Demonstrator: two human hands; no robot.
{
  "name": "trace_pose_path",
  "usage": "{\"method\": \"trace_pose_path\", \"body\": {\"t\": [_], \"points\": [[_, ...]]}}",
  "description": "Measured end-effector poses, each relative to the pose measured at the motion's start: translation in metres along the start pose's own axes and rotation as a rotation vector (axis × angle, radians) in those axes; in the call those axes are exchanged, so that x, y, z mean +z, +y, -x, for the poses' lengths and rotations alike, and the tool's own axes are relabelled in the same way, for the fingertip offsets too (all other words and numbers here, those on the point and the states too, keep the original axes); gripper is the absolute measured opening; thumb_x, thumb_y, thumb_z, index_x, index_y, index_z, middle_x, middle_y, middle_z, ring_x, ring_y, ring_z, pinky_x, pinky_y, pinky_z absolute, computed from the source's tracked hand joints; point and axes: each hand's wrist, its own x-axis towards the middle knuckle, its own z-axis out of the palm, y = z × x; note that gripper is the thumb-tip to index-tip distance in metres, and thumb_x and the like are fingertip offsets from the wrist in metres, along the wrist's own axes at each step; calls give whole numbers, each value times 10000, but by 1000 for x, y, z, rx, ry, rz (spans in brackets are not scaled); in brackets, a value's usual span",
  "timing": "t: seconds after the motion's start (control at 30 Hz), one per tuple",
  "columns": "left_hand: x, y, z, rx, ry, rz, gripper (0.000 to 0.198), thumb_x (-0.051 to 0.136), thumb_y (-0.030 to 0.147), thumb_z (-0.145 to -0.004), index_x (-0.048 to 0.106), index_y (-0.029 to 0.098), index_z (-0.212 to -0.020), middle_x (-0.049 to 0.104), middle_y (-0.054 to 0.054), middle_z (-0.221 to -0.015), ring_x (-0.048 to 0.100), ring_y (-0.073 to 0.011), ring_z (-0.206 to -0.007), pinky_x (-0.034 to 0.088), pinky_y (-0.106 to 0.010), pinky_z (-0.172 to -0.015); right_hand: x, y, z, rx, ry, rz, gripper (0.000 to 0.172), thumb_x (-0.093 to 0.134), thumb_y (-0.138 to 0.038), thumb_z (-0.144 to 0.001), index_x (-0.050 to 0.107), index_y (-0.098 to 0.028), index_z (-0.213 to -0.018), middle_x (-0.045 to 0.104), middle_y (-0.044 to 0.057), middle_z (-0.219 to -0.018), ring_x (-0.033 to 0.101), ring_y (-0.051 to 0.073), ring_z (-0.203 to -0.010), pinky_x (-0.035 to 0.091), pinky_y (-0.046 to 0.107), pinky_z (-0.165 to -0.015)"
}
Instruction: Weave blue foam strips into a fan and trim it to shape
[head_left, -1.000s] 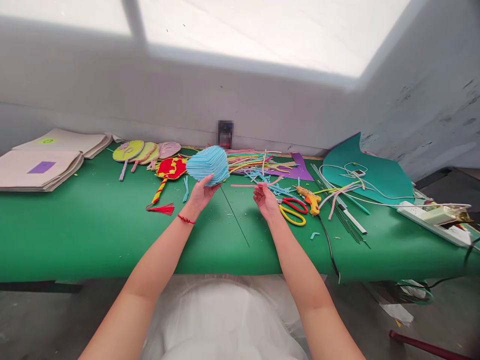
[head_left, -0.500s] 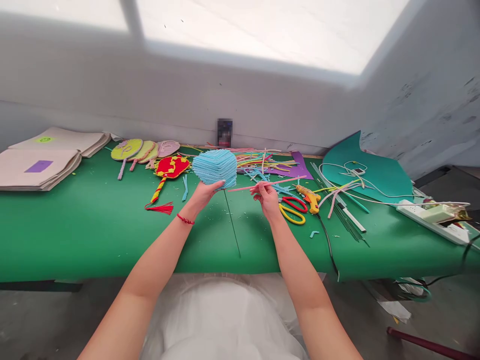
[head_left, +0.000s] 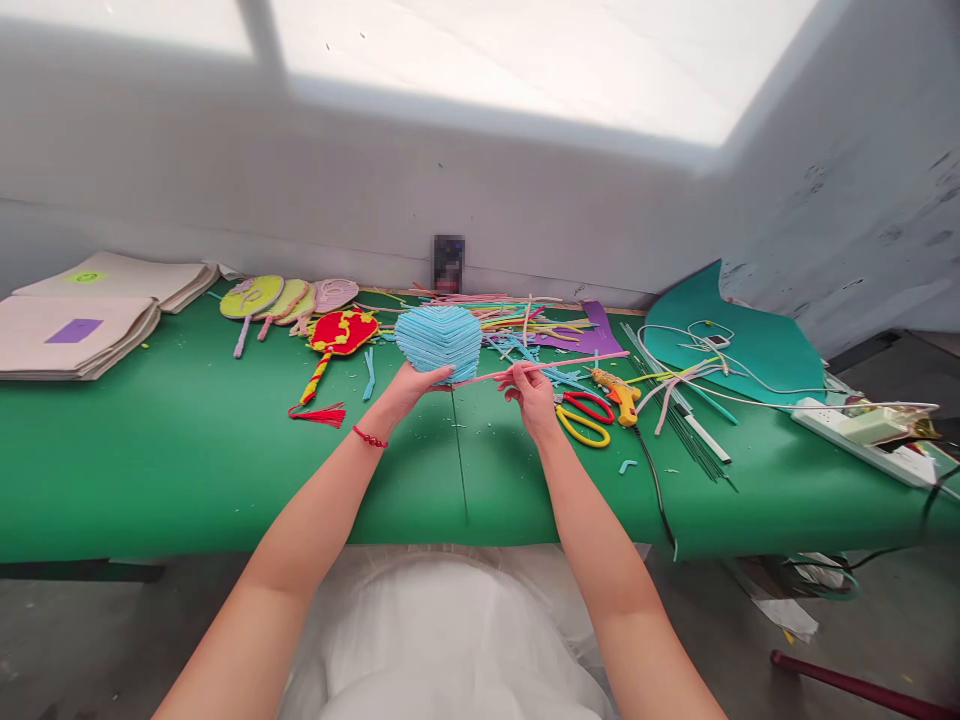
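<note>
A light blue ribbed fan (head_left: 439,338) with a thin dark wire (head_left: 460,455) hanging from its lower edge is held up over the table. My left hand (head_left: 415,388) grips its bottom edge, thumb on the front. Between the thumb and fingers of my right hand (head_left: 528,388) is a long pink pipe cleaner (head_left: 574,363), slanting up to the right. Its left end reaches the bottom of the blue fan beside my left thumb. Whether it passes behind the fan is hidden.
On the green table (head_left: 225,460) are a red fan (head_left: 343,333), scissors (head_left: 585,428) and a yellow glue gun (head_left: 619,398) close to my right hand. Loose pipe cleaners lie behind. A power strip (head_left: 840,430) sits right, paper stacks (head_left: 67,340) left.
The blue fan has shifted slightly right and down and turned a little, its wire swinging left. The pink pipe cleaner has tilted, its left end now at the fan's lower edge.
</note>
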Motion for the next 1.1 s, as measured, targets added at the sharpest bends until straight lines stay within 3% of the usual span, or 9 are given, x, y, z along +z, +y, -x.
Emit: {"method": "trace_pose_path", "body": {"t": [0.43, 0.77, 0.9, 1.1], "points": [[3, 8, 3, 12, 0, -19, 719, 821, 220, -619, 560, 219, -1289, 646, -118, -1212, 609, -315, -1101, 533, -451, -888, 0, 0, 0, 14, 36, -2, 442, 686, -624, -674, 545, -224, -801, 714, 41, -771, 646, 153, -602, 426, 251, -482], [0, 5, 1, 63, -48, -97, 661, 802, 253, -633, 579, 212, -1254, 642, -124, -1206, 629, -290, -1031, 565, -376, -777, 0, 0, 0, 3, 32, 6, 429, 683, -607, -686, 544, -220, -809, 728, 43, -795, 643, 144, -562, 417, 243, -464], [-1, 2, 0, 76, -78, -120, 544, 794, 234, -628, 640, 178, -1147, 669, -122, -1133, 636, -276, -996, 551, -402, -813, 3, -1, 1, -21, 14, -2, 397, 735, -539, -663, 538, -224, -801, 720, 26, -772, 620, 132, -533, 398, 239, -450], [0, 2, 1, 62, -77, -101, 466, 793, 225, -631, 658, 165, -1072, 659, -117, -1156, 575, -304, -1124, 498, -454, -928, 6, -1, 4, -31, 2, 27, 400, 766, -509, -631, 532, -226, -788, 700, 10, -743, 604, 127, -535, 394, 241, -444]]}}
